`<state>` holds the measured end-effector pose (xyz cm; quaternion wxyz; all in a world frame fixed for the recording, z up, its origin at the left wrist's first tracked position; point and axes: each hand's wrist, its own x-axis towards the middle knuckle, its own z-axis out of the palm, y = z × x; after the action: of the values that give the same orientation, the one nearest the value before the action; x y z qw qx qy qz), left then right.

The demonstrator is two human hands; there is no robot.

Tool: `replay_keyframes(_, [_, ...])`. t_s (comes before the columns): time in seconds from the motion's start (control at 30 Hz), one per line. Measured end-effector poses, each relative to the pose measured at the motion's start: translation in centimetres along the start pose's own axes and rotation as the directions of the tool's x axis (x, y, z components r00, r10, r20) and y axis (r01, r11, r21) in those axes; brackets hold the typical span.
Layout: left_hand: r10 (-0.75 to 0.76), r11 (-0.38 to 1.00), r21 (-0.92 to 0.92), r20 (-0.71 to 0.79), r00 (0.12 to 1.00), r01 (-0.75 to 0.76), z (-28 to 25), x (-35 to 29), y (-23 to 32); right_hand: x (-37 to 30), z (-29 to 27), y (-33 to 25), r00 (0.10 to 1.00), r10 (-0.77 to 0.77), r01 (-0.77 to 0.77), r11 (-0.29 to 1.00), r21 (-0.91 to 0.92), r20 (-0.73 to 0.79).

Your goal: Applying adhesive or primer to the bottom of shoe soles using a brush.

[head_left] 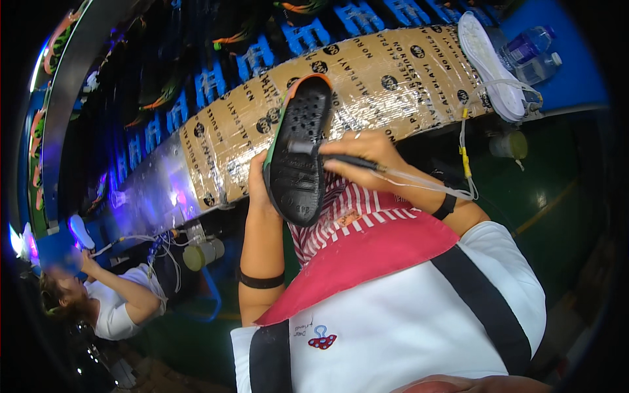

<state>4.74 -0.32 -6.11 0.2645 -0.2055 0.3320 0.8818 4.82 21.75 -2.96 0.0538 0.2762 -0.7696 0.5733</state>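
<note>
A black shoe sole [296,187] with an orange and green rim is tilted up in front of me, its perforated face toward me. My left hand [259,183] grips it along its left edge, with most of the fingers hidden behind it. In my right hand [370,152] is a dark-handled brush [350,160], fed by a thin clear tube [426,186]. The brush's pale head lies against the middle of the sole and looks slightly blurred. Below the sole, a red apron with a striped part covers my lap.
Printed brown cardboard [367,72] under clear film covers the bench edge. Beyond it runs a row of blue holders [255,59]. A white sole [488,65] and two bottles [531,46] lie at the right. Another person [124,295] works at the far left, near a hanging canister [203,254].
</note>
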Motion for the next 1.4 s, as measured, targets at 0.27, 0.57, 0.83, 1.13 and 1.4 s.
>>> replay_keyframes(0.27, [0.223, 0.953, -0.240, 0.152, 0.963, -0.183, 0.7, -1.6, 0.9, 1.4, -3.7, 1.2, 0.853, 0.244, -0.101, 0.945, 0.312, -0.462])
replay_keyframes(0.57, [0.318, 0.922, -0.310, 0.260, 0.912, -0.234, 2.1, -1.6, -0.8, 1.2, -7.8, 10.0, 0.651, 0.416, -0.112, 0.880, 0.461, -0.635])
replay_keyframes(0.83, [0.400, 0.864, -0.079, 0.708, 0.582, -0.498, 16.6, 0.0, 5.1, 1.1, -8.5, 11.4, 0.669, 0.483, -0.062, 0.793, 0.606, -0.564])
replay_keyframes(1.13, [0.341, 0.938, -0.228, 0.742, 0.577, -0.261, 34.0, 7.7, 21.6, 2.1, -8.4, 10.6, 0.740, 0.473, -0.129, 0.798, 0.589, -0.478])
replay_keyframes(1.4, [-0.139, 0.747, 0.446, 0.829, 0.542, -0.492, 35.1, 2.2, 6.4, 0.1, -9.9, 11.4, 0.682, 0.516, -0.186, 0.807, 0.560, -0.518])
